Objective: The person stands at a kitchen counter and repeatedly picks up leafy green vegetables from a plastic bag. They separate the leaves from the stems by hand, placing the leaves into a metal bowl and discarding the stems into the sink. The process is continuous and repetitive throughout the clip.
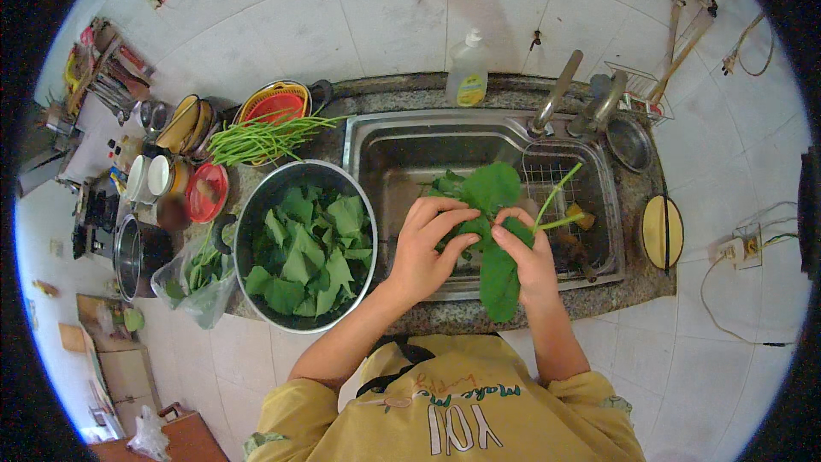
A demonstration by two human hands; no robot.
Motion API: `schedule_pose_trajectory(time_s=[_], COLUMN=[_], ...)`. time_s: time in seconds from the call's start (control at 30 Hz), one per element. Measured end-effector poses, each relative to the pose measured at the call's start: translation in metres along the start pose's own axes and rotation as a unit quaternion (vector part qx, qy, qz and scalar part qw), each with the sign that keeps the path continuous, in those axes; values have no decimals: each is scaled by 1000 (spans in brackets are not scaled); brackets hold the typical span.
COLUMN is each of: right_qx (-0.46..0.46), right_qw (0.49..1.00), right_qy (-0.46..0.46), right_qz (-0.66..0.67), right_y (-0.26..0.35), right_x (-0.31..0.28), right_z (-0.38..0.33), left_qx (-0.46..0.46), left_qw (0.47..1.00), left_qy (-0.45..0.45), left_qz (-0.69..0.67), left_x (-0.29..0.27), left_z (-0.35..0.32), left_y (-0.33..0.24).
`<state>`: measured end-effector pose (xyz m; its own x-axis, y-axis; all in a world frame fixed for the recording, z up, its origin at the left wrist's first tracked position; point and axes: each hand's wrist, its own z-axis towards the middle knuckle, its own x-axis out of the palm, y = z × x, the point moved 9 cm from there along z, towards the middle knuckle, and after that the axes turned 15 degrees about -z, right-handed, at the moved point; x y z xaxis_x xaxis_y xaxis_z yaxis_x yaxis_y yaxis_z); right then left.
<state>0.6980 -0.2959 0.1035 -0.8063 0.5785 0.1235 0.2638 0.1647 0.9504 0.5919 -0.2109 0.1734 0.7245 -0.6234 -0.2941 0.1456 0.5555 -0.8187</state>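
Note:
Over the sink (402, 139) I hold leafy greens (499, 287) with broad green leaves and pale stems. My left hand (434, 244) is closed, its thumb and fingers pinching a leaf. My right hand (528, 263) grips the greens between thumb and fingers, and long stems (556, 197) stick out to its right. A few more leaves show behind my left hand. To the left stands a large metal pot (256, 194) holding many torn green leaves (304, 257). Beyond it a bunch of thin green stems (256, 139) lies across a red and yellow basket (278, 103).
A clear plastic bag (208, 295) with greens sits left of the pot, near a dark pot (141, 252) and a red dish (208, 191). Behind the sink stand a soap bottle (468, 73) and a faucet (560, 90). A wire rack (547, 178) lies in the sink's right side.

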Motion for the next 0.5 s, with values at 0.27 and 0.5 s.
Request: schedule_pose_trajectory(time_s=[0.27,0.5], right_qx=[-77,-160], right_qw=[992,959], right_qy=[-44,-69], right_qz=[-86,-223], right_y=[15,31], right_x=[3,10], right_z=[-11,-24], left_qx=[20,74], left_qw=[999,995], left_qy=[-16,-58], left_qz=[-43,-31], left_x=[-3,-7], left_z=[1,-4], left_y=[-5,-14])
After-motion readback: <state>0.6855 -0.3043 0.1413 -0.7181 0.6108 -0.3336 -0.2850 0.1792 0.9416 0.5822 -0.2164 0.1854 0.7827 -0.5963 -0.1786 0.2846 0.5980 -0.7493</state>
